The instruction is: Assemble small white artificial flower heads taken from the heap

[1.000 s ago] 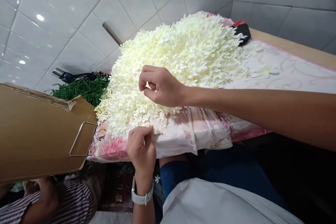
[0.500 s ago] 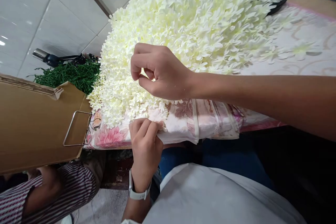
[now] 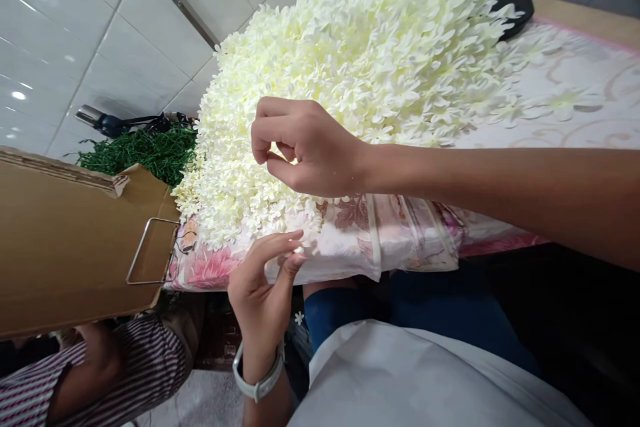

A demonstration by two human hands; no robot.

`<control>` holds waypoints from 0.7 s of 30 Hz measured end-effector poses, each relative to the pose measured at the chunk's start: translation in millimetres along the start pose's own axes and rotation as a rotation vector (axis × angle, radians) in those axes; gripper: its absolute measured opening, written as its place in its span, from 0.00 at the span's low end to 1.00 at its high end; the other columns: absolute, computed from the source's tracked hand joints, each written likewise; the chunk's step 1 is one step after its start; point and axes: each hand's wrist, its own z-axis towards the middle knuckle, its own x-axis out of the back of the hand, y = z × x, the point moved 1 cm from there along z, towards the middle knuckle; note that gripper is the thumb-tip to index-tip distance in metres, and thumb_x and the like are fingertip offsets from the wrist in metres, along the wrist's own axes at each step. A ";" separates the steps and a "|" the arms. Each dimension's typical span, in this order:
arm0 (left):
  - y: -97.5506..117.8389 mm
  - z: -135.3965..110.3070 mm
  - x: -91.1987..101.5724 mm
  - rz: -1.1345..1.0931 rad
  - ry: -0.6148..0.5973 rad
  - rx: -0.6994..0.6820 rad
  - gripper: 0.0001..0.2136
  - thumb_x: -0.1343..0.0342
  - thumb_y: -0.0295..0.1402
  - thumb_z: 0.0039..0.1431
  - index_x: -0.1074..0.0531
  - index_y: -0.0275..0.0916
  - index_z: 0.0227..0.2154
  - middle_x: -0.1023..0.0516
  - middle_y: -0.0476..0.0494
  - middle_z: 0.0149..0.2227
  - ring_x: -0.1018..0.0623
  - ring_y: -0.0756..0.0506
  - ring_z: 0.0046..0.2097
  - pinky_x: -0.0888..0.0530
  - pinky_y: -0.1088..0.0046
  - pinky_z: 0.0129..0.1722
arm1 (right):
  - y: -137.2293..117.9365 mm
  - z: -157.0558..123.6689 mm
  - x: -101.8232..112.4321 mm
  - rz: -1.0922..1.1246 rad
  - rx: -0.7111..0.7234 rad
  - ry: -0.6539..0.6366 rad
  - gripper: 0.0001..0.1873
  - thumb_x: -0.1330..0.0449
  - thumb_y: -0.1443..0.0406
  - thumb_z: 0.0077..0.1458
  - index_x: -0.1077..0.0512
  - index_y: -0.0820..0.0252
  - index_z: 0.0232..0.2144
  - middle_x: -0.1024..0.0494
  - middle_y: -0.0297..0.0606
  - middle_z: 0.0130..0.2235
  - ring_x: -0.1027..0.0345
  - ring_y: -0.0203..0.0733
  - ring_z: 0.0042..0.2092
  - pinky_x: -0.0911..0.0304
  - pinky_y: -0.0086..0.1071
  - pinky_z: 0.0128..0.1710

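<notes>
A big heap of small cream artificial flowers [image 3: 360, 73] lies on a table under a pink floral cloth [image 3: 400, 233]. My right hand [image 3: 305, 147] hovers over the heap's near edge, thumb and fingers pinched together, seemingly on one small flower. My left hand [image 3: 263, 287] is at the table's front edge below the heap, fingers half spread, its fingertips pinching a tiny white flower against the cloth's edge. A white watch band sits on that wrist.
A brown cardboard box flap [image 3: 75, 240] with a wire handle stands at the left. Green artificial foliage [image 3: 145, 153] lies behind it. Another person in a striped shirt [image 3: 100, 373] sits at lower left. A dark object [image 3: 515, 0] lies at the table's far side.
My left hand has turned and opened out from a closed grip at the cloth edge, dropping slightly lower. My right hand stays pinched over the heap's near edge.
</notes>
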 end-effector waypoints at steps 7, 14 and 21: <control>-13.2 -2.7 -22.1 0.091 0.082 0.026 0.06 0.39 0.24 0.65 0.23 0.42 0.37 0.15 0.45 0.47 0.19 0.44 0.55 0.23 0.63 0.56 | -1.2 1.8 0.4 -0.023 -0.031 -0.052 0.14 0.46 0.82 0.52 0.35 0.58 0.26 0.32 0.33 0.33 0.47 0.33 0.29 0.44 0.32 0.32; -3.3 13.5 -9.9 0.219 -0.045 0.047 0.14 0.44 0.14 0.53 0.24 0.42 0.27 0.21 0.52 0.28 0.23 0.48 0.35 0.31 0.68 0.38 | -9.0 4.9 3.9 -0.079 -0.144 -0.180 0.15 0.47 0.82 0.51 0.39 0.57 0.27 0.32 0.34 0.34 0.46 0.34 0.30 0.44 0.34 0.34; -0.5 43.8 -6.3 0.244 -0.301 0.158 0.09 0.44 0.17 0.50 0.28 0.40 0.24 0.23 0.50 0.27 0.25 0.47 0.31 0.37 0.70 0.33 | 0.1 -1.5 -6.1 -0.011 -0.110 -0.188 0.15 0.46 0.81 0.49 0.38 0.57 0.25 0.33 0.35 0.32 0.45 0.35 0.30 0.46 0.35 0.32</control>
